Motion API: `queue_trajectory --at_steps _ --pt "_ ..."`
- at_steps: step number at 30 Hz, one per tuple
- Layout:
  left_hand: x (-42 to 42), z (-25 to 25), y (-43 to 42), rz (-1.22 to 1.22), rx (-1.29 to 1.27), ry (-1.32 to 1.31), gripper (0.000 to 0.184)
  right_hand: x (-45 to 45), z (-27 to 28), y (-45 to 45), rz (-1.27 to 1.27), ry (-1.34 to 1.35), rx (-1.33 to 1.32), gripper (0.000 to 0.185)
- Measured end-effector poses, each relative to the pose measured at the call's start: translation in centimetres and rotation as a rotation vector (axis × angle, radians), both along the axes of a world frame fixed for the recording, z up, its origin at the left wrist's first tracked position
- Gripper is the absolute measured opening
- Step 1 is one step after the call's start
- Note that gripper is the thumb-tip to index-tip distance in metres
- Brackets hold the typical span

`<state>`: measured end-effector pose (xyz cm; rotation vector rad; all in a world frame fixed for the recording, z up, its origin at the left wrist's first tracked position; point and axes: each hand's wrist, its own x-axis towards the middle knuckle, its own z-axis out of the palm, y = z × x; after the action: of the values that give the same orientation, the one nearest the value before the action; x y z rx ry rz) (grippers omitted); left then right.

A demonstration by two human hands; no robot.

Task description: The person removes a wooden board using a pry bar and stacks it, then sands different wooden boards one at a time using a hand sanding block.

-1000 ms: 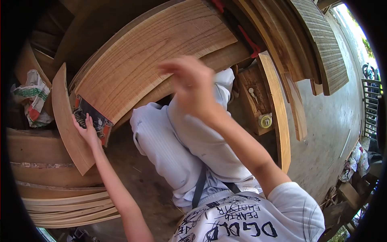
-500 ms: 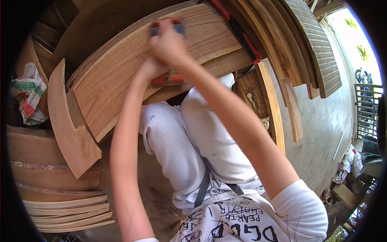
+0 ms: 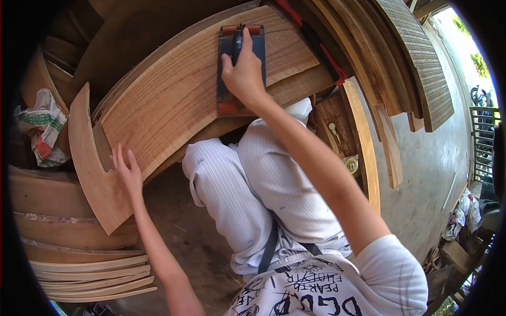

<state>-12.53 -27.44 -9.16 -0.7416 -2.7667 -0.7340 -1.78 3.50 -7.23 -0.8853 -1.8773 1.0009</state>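
Observation:
A wide, curved wooden board (image 3: 168, 100) with wavy grain lies in front of my knees. On its right half rests a hand sander (image 3: 225, 87), a black plate with orange-red ends. My right hand (image 3: 246, 76) is closed around the sander's dark handle, the index finger stretched forward along it. At the board's near left corner is my left hand (image 3: 128, 169), fingers spread and holding nothing. It lies between that corner and a notched, curved wood piece (image 3: 87, 158); whether it presses on either I cannot tell.
Red-and-black clamp-like bars (image 3: 331, 68) lie by the board's right end. Curved planks (image 3: 416, 63) are stacked at the right, and thin curved strips (image 3: 95, 274) at lower left. A crumpled sack (image 3: 47, 124) sits far left. A tape measure (image 3: 350, 164) lies in a wooden box.
My left hand has left the sander and moved down-left to the board's corner. My right hand keeps hold of the sander, which now sits slightly further right and shows more clearly.

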Motion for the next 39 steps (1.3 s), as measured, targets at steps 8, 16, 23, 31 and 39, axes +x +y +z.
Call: queue_trajectory --at_steps 8,16,23,31,39 --pt "0.9 -1.8 0.5 0.244 -0.078 0.165 0.040 4.4 -0.5 12.3 0.014 -0.150 0.253 0.039" --pt "1.3 -1.7 1.1 0.192 0.093 0.270 0.038 -2.1 -0.9 4.5 0.168 -0.054 0.215 0.038" --pt "1.2 -1.9 0.6 0.209 0.102 0.383 0.044 -10.7 1.0 -16.5 0.878 -0.222 -0.056 0.041" --pt "1.9 -1.2 0.9 0.192 0.174 0.388 0.050 -9.5 1.5 -14.0 1.215 -0.268 0.220 0.043" --pt "1.7 -1.5 0.9 0.229 0.017 0.279 0.037 -4.6 1.3 8.1 0.215 -0.276 0.198 0.037"
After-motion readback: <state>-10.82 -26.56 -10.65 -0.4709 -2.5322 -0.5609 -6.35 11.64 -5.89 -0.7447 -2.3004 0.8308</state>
